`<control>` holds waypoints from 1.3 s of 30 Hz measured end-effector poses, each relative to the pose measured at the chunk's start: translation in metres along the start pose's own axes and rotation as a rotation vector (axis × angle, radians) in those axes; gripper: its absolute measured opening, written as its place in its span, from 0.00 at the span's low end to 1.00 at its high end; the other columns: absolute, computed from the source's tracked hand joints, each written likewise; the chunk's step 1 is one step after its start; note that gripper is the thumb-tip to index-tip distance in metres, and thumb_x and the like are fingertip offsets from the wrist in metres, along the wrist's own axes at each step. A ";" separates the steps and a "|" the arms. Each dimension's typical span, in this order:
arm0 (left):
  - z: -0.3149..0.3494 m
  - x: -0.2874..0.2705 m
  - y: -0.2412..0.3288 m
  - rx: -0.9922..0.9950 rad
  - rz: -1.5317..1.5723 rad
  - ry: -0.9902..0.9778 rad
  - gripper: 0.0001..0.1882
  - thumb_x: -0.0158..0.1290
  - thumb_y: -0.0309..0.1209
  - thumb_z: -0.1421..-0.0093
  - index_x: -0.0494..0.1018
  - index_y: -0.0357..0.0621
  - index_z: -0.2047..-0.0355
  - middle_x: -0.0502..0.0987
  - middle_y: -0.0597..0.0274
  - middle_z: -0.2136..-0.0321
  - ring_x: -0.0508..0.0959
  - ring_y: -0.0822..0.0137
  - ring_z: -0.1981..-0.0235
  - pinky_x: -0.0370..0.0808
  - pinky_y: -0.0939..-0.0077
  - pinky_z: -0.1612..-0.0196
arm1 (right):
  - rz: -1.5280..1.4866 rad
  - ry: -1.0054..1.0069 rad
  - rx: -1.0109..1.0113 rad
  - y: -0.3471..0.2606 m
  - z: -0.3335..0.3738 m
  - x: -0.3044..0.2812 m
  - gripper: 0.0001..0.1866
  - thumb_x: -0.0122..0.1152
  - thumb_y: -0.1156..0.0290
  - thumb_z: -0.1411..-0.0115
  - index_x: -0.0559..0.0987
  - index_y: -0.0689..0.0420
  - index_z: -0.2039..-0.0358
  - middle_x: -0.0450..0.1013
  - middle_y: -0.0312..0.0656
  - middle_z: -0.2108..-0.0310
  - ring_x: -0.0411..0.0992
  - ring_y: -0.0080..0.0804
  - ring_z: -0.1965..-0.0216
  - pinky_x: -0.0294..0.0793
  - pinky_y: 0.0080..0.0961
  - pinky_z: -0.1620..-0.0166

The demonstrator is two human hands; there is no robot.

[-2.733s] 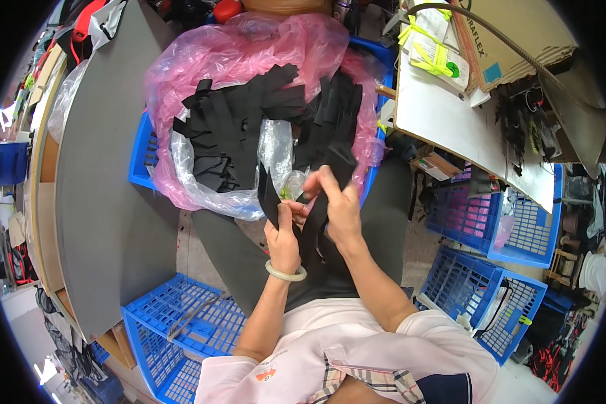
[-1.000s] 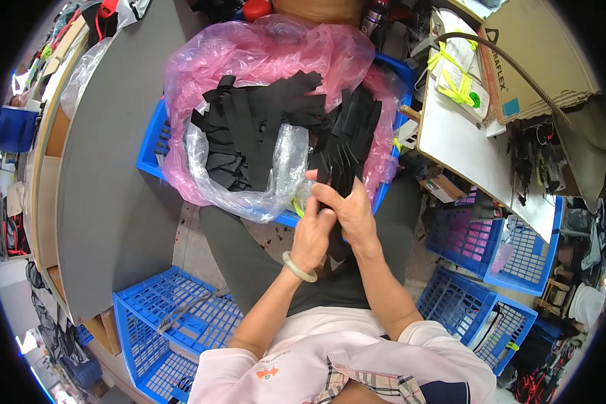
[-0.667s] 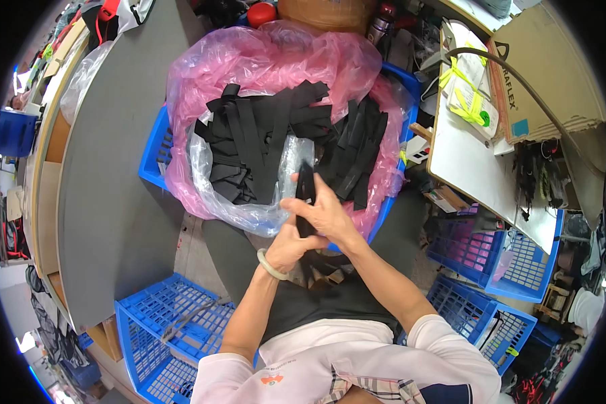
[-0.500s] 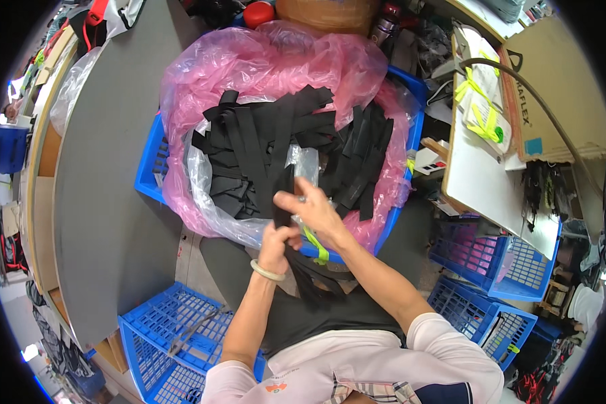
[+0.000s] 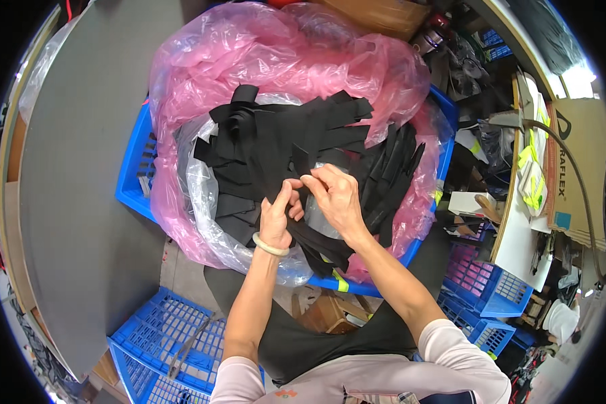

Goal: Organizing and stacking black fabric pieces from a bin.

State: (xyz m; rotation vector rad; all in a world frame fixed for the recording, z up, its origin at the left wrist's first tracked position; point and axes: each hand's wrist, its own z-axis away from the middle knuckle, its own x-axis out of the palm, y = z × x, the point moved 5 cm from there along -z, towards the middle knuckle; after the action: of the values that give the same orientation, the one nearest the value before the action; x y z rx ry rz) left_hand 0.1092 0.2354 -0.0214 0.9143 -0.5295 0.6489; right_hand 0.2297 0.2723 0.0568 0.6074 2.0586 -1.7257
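Observation:
Over a blue crate lined with pink plastic and clear plastic, my two hands meet fingertip to fingertip. A black webbing strap is pinched in my right hand; its short end stands up beyond the fingers. My left hand, with a pale bangle at the wrist, is closed on the same strap, thumb against index finger. Black strap lengths hang below my hands toward the crate's near rim. Beneath and beyond lies a heap of cut black straps, in loose bundles.
A grey tabletop runs along my left. More blue crates stand at lower left and on the right. A white-topped bench with a cardboard box is at right. Behind the crate sits a brown carton.
Both hands have moved from near the crate's close rim farther over the strap heap, fingertips now together. The hanging strap lengths have shifted from my lap to over the rim. The view has shifted.

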 end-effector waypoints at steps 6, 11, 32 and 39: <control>-0.002 -0.012 0.009 0.144 -0.035 -0.088 0.13 0.60 0.37 0.44 0.72 0.42 0.66 0.65 0.74 0.79 0.62 0.79 0.81 0.60 0.84 0.78 | -0.164 -0.092 0.163 -0.025 -0.010 0.022 0.07 0.62 0.75 0.48 0.75 0.66 0.75 0.73 0.45 0.82 0.73 0.31 0.80 0.70 0.25 0.77; 0.010 0.012 0.026 0.125 -0.190 -0.262 0.23 0.68 0.29 0.56 0.70 0.42 0.61 0.69 0.72 0.69 0.71 0.75 0.67 0.70 0.83 0.64 | -0.185 -0.147 0.102 -0.037 -0.017 0.033 0.08 0.64 0.74 0.48 0.75 0.65 0.76 0.73 0.40 0.84 0.71 0.20 0.83 0.67 0.18 0.80; -0.033 -0.028 0.037 0.001 0.272 -0.217 0.13 0.42 0.39 0.33 0.69 0.41 0.63 0.60 0.69 0.80 0.62 0.74 0.79 0.67 0.73 0.67 | 0.218 0.271 0.335 0.051 -0.010 0.039 0.16 0.67 0.64 0.52 0.73 0.61 0.69 0.70 0.43 0.72 0.71 0.39 0.68 0.70 0.34 0.63; -0.032 -0.032 0.039 0.131 0.216 -0.086 0.15 0.45 0.40 0.34 0.65 0.44 0.73 0.59 0.71 0.81 0.60 0.75 0.80 0.62 0.78 0.73 | 0.289 -0.350 0.220 -0.002 0.039 0.055 0.10 0.58 0.71 0.47 0.79 0.61 0.64 0.76 0.50 0.65 0.75 0.53 0.66 0.73 0.40 0.62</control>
State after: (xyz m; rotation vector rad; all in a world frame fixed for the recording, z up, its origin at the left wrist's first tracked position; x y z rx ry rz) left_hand 0.0642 0.2708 -0.0374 1.0199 -0.6749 0.8504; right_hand 0.1840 0.2380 0.0216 0.5847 1.4805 -1.7514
